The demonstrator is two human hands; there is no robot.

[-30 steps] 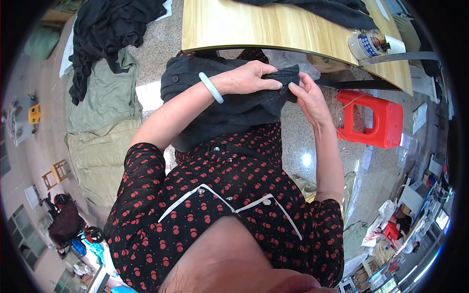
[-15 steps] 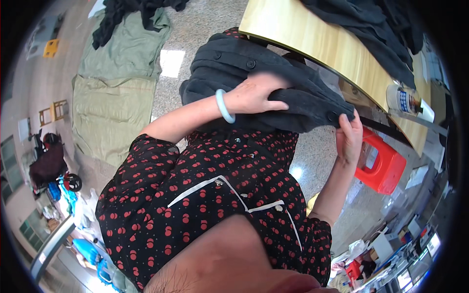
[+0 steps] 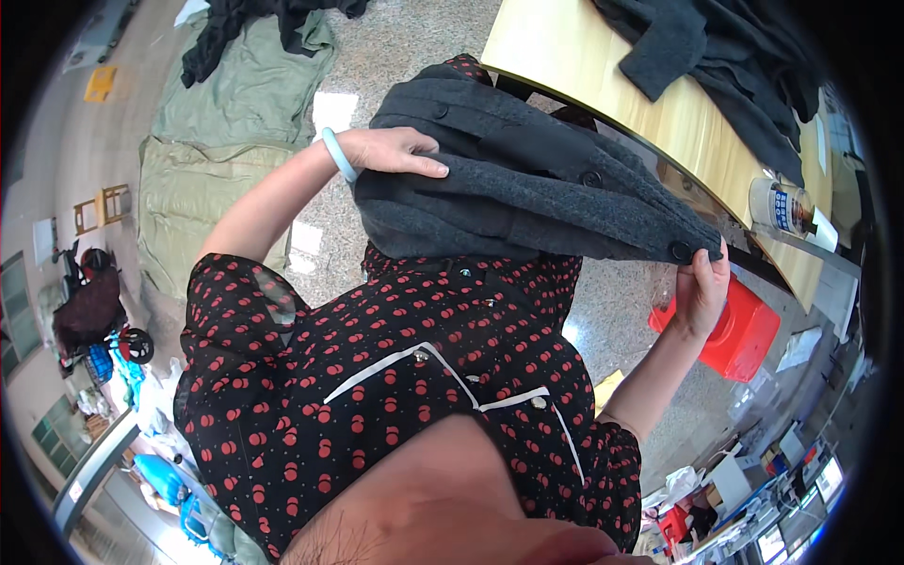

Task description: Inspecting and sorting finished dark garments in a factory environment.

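Your head-worn fisheye looks steeply down, close over your shirt (image 3: 395,330), toward your left hand (image 3: 400,153) and right hand (image 3: 704,287). Its wide circle takes in the floor (image 3: 414,42) around you.

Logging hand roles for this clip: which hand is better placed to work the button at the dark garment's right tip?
Probably the right hand: it pinches the dark garment beside that button, while the left hand is over towards the garment's left end.

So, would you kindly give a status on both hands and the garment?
Right hand pinching dark garment near a button. Left hand on its left side. Red stool nearby, right side.
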